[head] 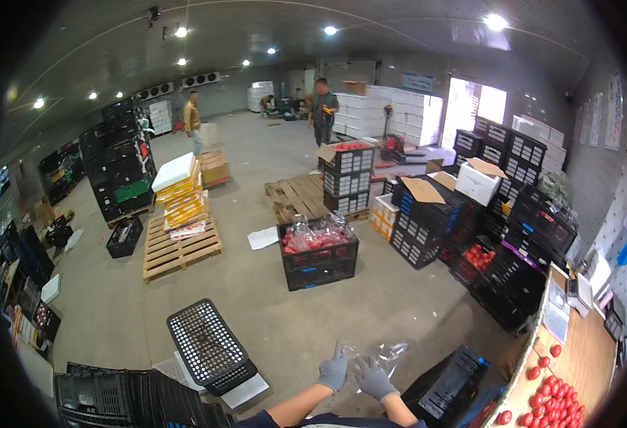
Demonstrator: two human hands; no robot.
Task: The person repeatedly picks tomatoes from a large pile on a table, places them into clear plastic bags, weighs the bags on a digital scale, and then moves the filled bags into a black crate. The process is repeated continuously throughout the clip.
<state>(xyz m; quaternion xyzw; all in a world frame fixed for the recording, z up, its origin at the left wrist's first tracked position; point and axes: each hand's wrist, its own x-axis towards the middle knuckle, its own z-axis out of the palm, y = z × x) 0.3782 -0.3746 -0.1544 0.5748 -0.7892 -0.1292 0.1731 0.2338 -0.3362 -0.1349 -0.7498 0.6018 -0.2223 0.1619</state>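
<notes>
My left hand [334, 372] and my right hand [373, 379], both in grey gloves, are close together at the bottom centre. Between them is a clear plastic bag [391, 357], which spreads out to the right past my right hand. The left index finger points up along the bag's left edge. Ahead on the floor stand stacked black crates [321, 267], the top one filled with red fruit [321, 242] and clear plastic bags on top. At the lower right, loose red tomatoes or similar fruit [556, 401] lie on a wooden table [586, 348].
An upturned-looking black perforated basket [206, 339] stands at the lower left, above black crates [99, 393]. Another black crate [447, 385] is right of my hands. Crate stacks [420, 230] rise at the right, pallets [182, 249] farther left. Two people [193, 120] [322, 112] stand farther back.
</notes>
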